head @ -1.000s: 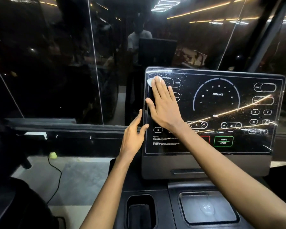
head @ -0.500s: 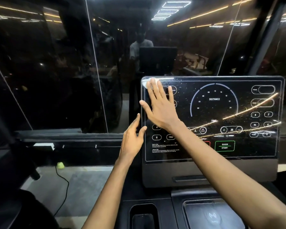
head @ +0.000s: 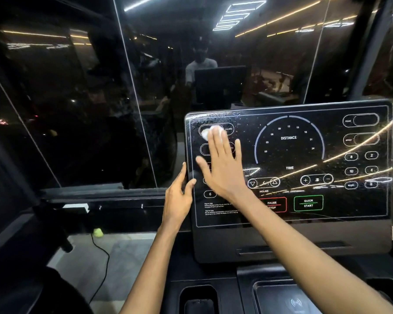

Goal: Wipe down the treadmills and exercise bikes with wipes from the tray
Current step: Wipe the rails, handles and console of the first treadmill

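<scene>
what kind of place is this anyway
Most likely a gym. The right hand presses a wipe on a treadmill console marked DISTANCE, TIME and INCLINE, with a QUICK START button, and the dark glass behind it reflects long ceiling light strips.

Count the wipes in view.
1: a crumpled white wipe under the fingertips of the right hand, pressed on the glossy black treadmill console, upper left. The left hand, resting on the console's left edge, shows none. Others may be out of frame.
</scene>
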Motion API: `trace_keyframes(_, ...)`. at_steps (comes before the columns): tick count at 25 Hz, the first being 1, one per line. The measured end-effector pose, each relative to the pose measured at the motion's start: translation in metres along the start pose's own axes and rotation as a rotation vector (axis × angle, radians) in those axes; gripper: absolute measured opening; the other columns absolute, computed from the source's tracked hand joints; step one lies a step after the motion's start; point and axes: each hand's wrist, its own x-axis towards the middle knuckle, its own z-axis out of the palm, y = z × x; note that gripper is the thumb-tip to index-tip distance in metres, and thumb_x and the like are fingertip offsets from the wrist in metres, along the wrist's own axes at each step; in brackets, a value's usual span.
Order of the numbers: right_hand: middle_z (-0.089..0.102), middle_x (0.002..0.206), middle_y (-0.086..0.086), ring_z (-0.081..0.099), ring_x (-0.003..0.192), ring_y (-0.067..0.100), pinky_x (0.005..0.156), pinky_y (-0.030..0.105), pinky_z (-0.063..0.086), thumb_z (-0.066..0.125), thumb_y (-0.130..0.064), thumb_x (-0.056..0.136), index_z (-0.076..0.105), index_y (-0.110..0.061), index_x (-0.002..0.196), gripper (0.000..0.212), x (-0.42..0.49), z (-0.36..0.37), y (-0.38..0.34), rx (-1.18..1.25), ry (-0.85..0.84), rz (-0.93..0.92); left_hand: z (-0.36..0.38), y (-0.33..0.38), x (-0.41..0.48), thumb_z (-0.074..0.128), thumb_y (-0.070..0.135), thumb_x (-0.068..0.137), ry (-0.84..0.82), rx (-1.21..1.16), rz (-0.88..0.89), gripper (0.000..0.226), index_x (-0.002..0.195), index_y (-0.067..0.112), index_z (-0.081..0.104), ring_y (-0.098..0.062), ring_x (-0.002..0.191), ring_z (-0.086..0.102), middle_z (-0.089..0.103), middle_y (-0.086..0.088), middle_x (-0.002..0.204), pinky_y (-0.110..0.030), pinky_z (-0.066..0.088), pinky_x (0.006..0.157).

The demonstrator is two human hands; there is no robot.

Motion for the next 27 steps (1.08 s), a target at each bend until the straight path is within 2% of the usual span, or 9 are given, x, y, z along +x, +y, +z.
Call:
trace_keyframes(2, -0.008, 0.168, -0.002, -0.009, 0.154, 0.015, 0.124, 0.053, 0.003, 0.022, -0.057, 0.105, -0.001, -0.016, 0.161, 0.073, -0.025, 0.002, 0.011, -0.062, -0.048, -0.121, 0.0, 0.002, -0.004, 0.054, 0.043, 0.102, 0.0, 0.001, -0.02, 0.056, 0.15, 0.056, 0.028, -0.004, 0.119, 0.062, 0.067, 0.01, 0.132, -0.031, 0.051, 0.103)
trace_keyframes(5, -0.009, 0.168, -0.005, -0.009, 0.154, 0.013, 0.124, 0.053, -0.003, 0.023, -0.056, 0.105, -0.002, -0.019, 0.161, 0.071, -0.032, -0.007, 0.042, -0.034, -0.056, -0.014, 0.0, 0.005, -0.011, 0.053, 0.042, 0.103, -0.005, -0.04, -0.03, 0.053, 0.149, 0.058, 0.03, 0.005, 0.118, 0.06, 0.063, 0.015, 0.136, -0.021, 0.05, 0.101)
trace_keyframes(7, -0.01, 0.168, -0.003, -0.01, 0.154, 0.015, 0.124, 0.052, -0.005, 0.025, -0.056, 0.105, -0.002, -0.017, 0.16, 0.073, -0.046, -0.007, 0.048, -0.024, -0.118, -0.086, 0.003, 0.005, -0.018, 0.049, 0.042, 0.105, 0.007, -0.023, -0.057, 0.051, 0.15, 0.057, 0.029, 0.012, 0.108, 0.062, 0.067, 0.026, 0.124, -0.01, 0.049, 0.089)
trace_keyframes(10, -0.006, 0.168, -0.003, -0.006, 0.154, 0.014, 0.123, 0.055, 0.005, 0.026, -0.055, 0.105, 0.002, -0.017, 0.161, 0.072, -0.075, 0.0, 0.056, -0.077, -0.172, -0.263, 0.006, 0.004, -0.025, 0.045, 0.039, 0.107, 0.019, 0.0, -0.069, 0.05, 0.152, 0.051, 0.029, 0.024, 0.093, 0.059, 0.06, 0.05, 0.097, 0.001, 0.042, 0.076)
trace_keyframes(13, -0.007, 0.168, -0.004, -0.008, 0.154, 0.014, 0.124, 0.053, -0.001, 0.028, -0.054, 0.105, 0.001, -0.017, 0.161, 0.072, -0.089, 0.002, 0.061, -0.058, -0.197, -0.176, 0.009, 0.002, -0.03, 0.043, 0.043, 0.107, 0.007, 0.01, -0.108, 0.048, 0.15, 0.057, 0.028, 0.029, 0.082, 0.054, 0.055, 0.054, 0.085, 0.003, 0.039, 0.073)
trace_keyframes(17, -0.004, 0.168, -0.003, -0.005, 0.155, 0.015, 0.124, 0.052, 0.005, 0.026, -0.056, 0.104, 0.006, -0.016, 0.161, 0.072, -0.137, 0.02, 0.048, -0.106, -0.297, -0.416, 0.011, -0.002, -0.04, 0.042, 0.045, 0.107, 0.01, 0.002, -0.126, 0.046, 0.151, 0.053, 0.031, 0.036, 0.095, 0.045, 0.051, 0.045, 0.118, 0.007, 0.034, 0.08)
trace_keyframes(19, -0.003, 0.168, -0.005, -0.001, 0.155, 0.014, 0.124, 0.052, 0.003, 0.027, -0.055, 0.105, 0.008, -0.018, 0.161, 0.069, -0.135, 0.02, 0.049, -0.106, -0.262, -0.37, 0.011, -0.008, -0.042, 0.042, 0.045, 0.107, -0.004, -0.001, -0.124, 0.046, 0.151, 0.05, 0.033, 0.036, 0.101, 0.042, 0.047, 0.039, 0.129, 0.007, 0.033, 0.084)
trace_keyframes(24, -0.003, 0.168, -0.005, -0.004, 0.154, 0.013, 0.124, 0.053, -0.002, 0.023, -0.053, 0.106, 0.003, -0.019, 0.161, 0.068, -0.045, 0.004, 0.027, -0.052, -0.123, -0.164, 0.009, -0.016, -0.047, 0.043, 0.046, 0.106, -0.021, 0.021, -0.13, 0.047, 0.152, 0.046, 0.034, 0.034, 0.105, 0.043, 0.045, 0.048, 0.124, 0.003, 0.036, 0.088)
trace_keyframes(27, 0.002, 0.169, -0.002, 0.0, 0.155, 0.016, 0.124, 0.053, 0.0, 0.021, -0.053, 0.106, 0.007, -0.018, 0.161, 0.067, 0.017, -0.006, 0.014, -0.047, -0.063, -0.15, 0.013, -0.019, -0.048, 0.04, 0.052, 0.105, -0.014, 0.015, -0.14, 0.048, 0.152, 0.049, 0.033, 0.015, 0.124, 0.046, 0.05, 0.027, 0.143, -0.017, 0.039, 0.105)
